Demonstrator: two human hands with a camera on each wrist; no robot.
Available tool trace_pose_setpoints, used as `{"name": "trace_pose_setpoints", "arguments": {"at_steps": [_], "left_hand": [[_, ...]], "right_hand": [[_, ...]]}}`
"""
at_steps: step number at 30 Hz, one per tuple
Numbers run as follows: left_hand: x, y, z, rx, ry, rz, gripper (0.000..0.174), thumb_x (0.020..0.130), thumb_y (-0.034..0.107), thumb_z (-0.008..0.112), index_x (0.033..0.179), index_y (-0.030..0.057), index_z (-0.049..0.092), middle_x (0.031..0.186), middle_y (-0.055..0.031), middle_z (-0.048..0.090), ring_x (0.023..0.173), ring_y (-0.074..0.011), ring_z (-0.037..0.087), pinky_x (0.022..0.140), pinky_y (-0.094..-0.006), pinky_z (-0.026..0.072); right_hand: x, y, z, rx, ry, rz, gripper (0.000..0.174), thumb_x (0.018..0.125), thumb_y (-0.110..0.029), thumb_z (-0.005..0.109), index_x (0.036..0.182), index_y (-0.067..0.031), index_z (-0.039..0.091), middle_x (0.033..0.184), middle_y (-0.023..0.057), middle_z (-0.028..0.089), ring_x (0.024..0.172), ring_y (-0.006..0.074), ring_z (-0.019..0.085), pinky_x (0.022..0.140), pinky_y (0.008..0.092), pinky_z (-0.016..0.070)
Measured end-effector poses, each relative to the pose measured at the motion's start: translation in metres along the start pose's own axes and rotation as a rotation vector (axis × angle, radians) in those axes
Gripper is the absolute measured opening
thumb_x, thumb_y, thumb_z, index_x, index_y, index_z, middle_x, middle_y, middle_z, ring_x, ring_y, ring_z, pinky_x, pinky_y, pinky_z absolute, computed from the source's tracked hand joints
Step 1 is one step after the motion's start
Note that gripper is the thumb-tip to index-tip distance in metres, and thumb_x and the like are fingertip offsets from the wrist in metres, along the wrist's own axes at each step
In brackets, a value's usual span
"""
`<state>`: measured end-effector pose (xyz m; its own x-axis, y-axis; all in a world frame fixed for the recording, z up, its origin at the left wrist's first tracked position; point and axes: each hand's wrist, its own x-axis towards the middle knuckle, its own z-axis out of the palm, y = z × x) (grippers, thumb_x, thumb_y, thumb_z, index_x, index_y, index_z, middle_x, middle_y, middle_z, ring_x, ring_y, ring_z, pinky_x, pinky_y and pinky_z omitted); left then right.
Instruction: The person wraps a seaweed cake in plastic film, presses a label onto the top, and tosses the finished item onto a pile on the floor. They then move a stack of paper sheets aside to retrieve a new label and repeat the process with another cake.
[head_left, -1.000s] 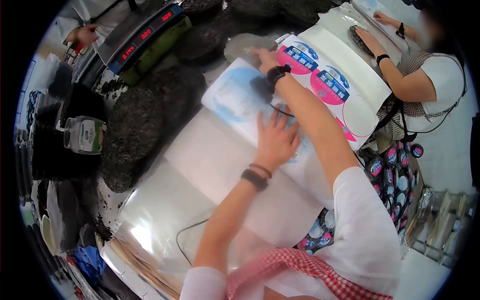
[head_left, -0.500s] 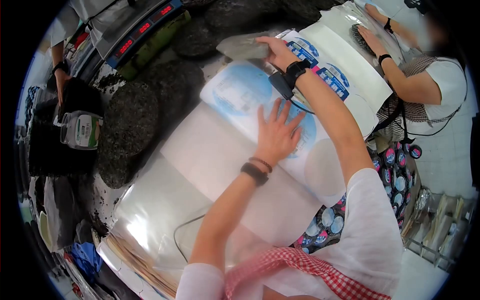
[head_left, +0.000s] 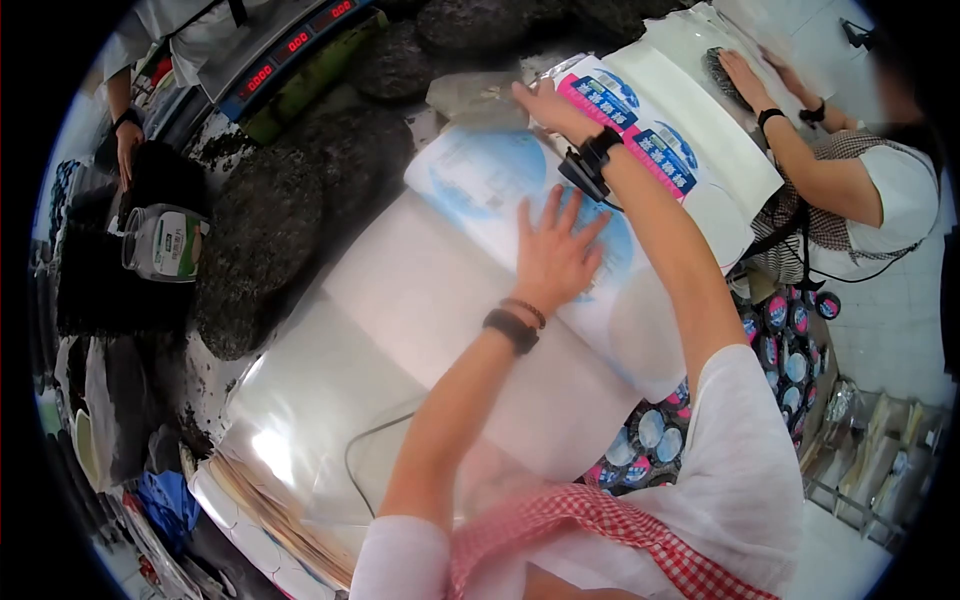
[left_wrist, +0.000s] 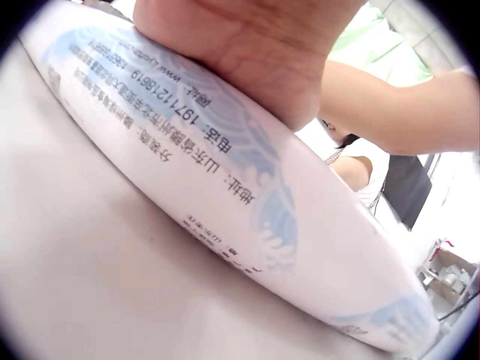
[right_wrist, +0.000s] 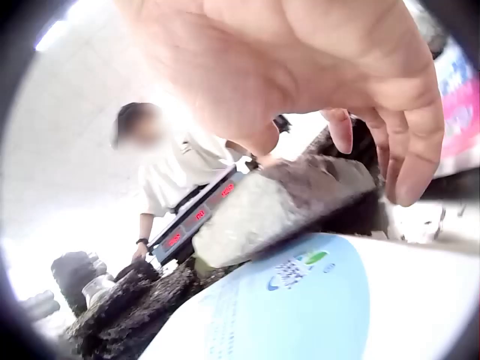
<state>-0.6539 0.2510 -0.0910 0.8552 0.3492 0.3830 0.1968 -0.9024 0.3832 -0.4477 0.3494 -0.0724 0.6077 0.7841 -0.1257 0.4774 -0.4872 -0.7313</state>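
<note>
My left hand (head_left: pixel 560 255) lies with fingers spread on white film printed with blue circles (head_left: pixel 480 165), which curves over like a soft roll. In the left wrist view, the heel of the hand presses on this printed film (left_wrist: pixel 172 112), with its lettering facing the camera. At the far edge, my right hand (head_left: pixel 558 108) is beside a crumpled, translucent grey bag (head_left: pixel 475 98). The right wrist view puts the loosely bent fingers (right_wrist: pixel 416 161) over the end of the grey bag (right_wrist: pixel 255 214), with a gap below the thumb.
Pink and blue labels (head_left: pixel 605 105) lie right of my right hand. Dark round seaweed cakes (head_left: pixel 265 245) are stacked left, near a clear jar (head_left: pixel 170 245) and a scale (head_left: pixel 290 50). Another person's hand (head_left: pixel 745 80) rests on a dark cake at right. Small round packs (head_left: pixel 650 430) lie below.
My right hand has shifted slightly right, and the grey bag left. My left hand has stayed on the film. The far-left person's hand has dropped to the black stack; the scale went from 0.144 to 0.000.
</note>
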Motion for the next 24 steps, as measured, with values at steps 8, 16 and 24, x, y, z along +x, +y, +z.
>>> {"name": "trace_pose_setpoints", "arguments": {"at_steps": [8, 16, 24], "left_hand": [[0.013, -0.015, 0.0, 0.079, -0.19, 0.076, 0.041, 0.091, 0.035, 0.048, 0.129, 0.0248, 0.055, 0.143, -0.0124, 0.04, 0.134, -0.033, 0.033, 0.101, -0.0656, 0.0257], [-0.212, 0.053, -0.201, -0.187, -0.609, 0.163, 0.054, 0.09, 0.026, 0.057, 0.14, 0.0163, 0.041, 0.14, -0.0153, 0.044, 0.13, -0.0309, 0.041, 0.102, -0.0518, 0.0335], [-0.432, 0.108, -0.291, -0.256, -0.551, -0.53, 0.049, 0.087, 0.017, 0.062, 0.132, 0.0049, 0.048, 0.129, -0.0198, 0.053, 0.119, -0.0391, 0.05, 0.099, -0.0422, 0.0408]], "right_hand": [[-0.277, -0.059, -0.078, -0.226, -0.347, -0.531, 0.034, 0.088, -0.026, 0.062, 0.108, -0.0009, 0.052, 0.1, 0.017, 0.059, 0.09, 0.0298, 0.06, 0.078, 0.037, 0.048], [-0.419, 0.022, -0.049, -0.751, -0.498, -0.769, 0.024, 0.082, -0.025, 0.061, 0.086, -0.0034, 0.054, 0.085, 0.0142, 0.059, 0.079, 0.0349, 0.058, 0.072, 0.0471, 0.0454], [-0.389, 0.235, -0.244, -0.666, 0.253, -0.01, 0.031, 0.091, -0.03, 0.054, 0.089, 0.0011, 0.054, 0.087, 0.0248, 0.06, 0.087, 0.044, 0.057, 0.071, 0.049, 0.044]]}}
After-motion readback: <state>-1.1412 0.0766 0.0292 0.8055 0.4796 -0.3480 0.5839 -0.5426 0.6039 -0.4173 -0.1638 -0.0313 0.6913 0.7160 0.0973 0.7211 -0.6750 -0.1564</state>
